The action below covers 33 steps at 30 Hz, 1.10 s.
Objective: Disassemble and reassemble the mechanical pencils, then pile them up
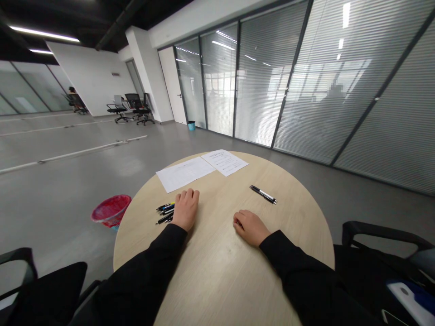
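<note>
On the round wood-grained table [217, 285], the left hand [186, 210] bends at slim pens [166, 211] at left, the right hand [251, 228] curls loosely near two straight pens [263, 194] at right, and whether either pinches anything, I cannot tell.

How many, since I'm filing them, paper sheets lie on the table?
2: a faintly printed sheet at the back left of the round table, and a darker-printed sheet just right of it. Others could be hidden underneath.
</note>
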Tool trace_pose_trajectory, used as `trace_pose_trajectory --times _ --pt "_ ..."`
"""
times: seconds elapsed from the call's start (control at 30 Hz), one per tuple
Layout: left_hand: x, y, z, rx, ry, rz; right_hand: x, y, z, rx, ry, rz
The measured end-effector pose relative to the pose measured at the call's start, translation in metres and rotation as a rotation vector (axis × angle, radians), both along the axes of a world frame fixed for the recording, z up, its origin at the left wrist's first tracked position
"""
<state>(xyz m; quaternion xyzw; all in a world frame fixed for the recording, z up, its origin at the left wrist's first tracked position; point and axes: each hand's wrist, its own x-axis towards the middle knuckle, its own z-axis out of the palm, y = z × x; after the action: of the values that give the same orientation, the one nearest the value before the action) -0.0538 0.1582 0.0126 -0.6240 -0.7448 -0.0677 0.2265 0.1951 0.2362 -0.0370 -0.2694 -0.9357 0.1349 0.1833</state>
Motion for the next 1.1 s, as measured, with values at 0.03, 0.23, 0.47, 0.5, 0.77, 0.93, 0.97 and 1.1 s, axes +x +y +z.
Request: trace_pose_trajectory --times 0.03,0.23,0.47,0.5,0.77,0.93,0.97,1.1 --pt "0.004 0.001 0.0 0.018 -0.031 -0.047 0.0 0.0 0.0 -0.009 0.007 0.002" --pt "0.041 0.001 0.005 0.18 -0.518 -0.426 -0.004 0.0 0.006 -0.065 0.256 -0.02" --pt "0.068 -0.008 0.023 0.243 -1.076 -0.544 -0.016 -0.01 0.017 -0.097 0.534 0.024" --pt "0.068 -0.008 0.023 0.248 -1.166 -0.537 -0.017 -0.011 0.018 -0.09 0.543 0.025" --pt "0.062 -0.002 0.009 0.263 -1.518 -0.462 -0.015 -0.008 0.017 -0.095 0.502 -0.011" --pt "0.049 -0.003 0.002 0.108 -1.516 -0.471 -0.008 0.001 0.018 -0.133 0.433 -0.03" --pt "0.046 -0.003 0.001 0.07 -1.524 -0.469 -0.006 0.003 0.018 -0.147 0.415 -0.041" --pt "0.037 -0.002 -0.004 0.011 -1.572 -0.464 0.002 0.011 0.02 -0.241 0.417 -0.043"
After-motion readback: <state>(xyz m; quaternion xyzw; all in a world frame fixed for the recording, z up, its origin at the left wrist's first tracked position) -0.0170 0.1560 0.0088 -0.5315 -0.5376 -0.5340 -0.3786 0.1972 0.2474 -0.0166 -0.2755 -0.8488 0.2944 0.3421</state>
